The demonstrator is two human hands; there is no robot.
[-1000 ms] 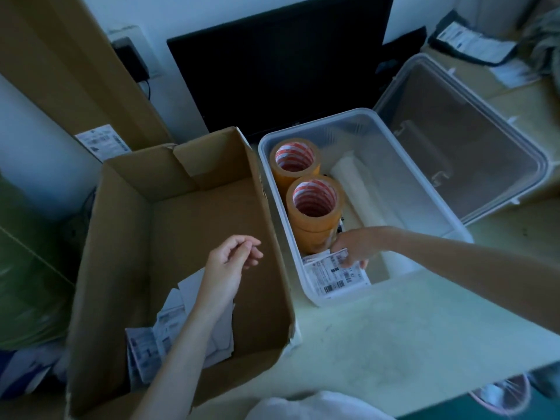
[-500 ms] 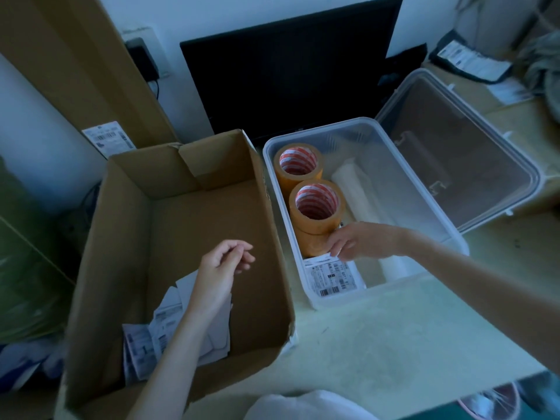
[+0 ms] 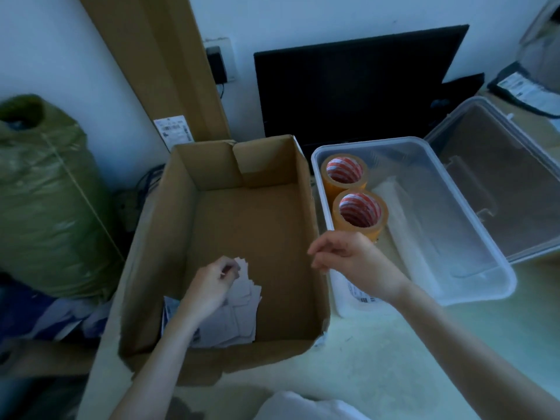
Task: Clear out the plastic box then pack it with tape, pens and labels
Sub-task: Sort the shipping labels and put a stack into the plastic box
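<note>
The plastic box point(image 3: 472, 286) sits open on the counter point(image 3: 394, 359), just beside the cardboard box point(image 3: 218, 165), their long walls almost touching. That closeness makes sense: things can pass from one to the other with a short reach. The lid point(image 3: 500, 177) leans against the box's far right side, out of the way of both hands.

Inside the plastic box, two rolls of tape point(image 3: 360, 212) stand on their flat sides along the left wall, one behind the other. A white roll point(image 3: 403, 213), perhaps label stock, lies along the floor next to them. A printed label point(image 3: 360, 295) lies flat at the near left corner, partly hidden by the right wrist.

The left hand point(image 3: 212, 286) is down in the cardboard box, fingers pinched on the top of a loose pile of paper labels point(image 3: 239, 313) lying in the near corner, probably picking some for the plastic box. The right hand point(image 3: 351, 256) hangs over the seam between the two boxes, fingers loosely curled with thumb and forefinger close together; it seems to hold nothing, though the blur makes that uncertain. It looks poised to receive or reach for the labels. No pens can be made out anywhere.
</note>
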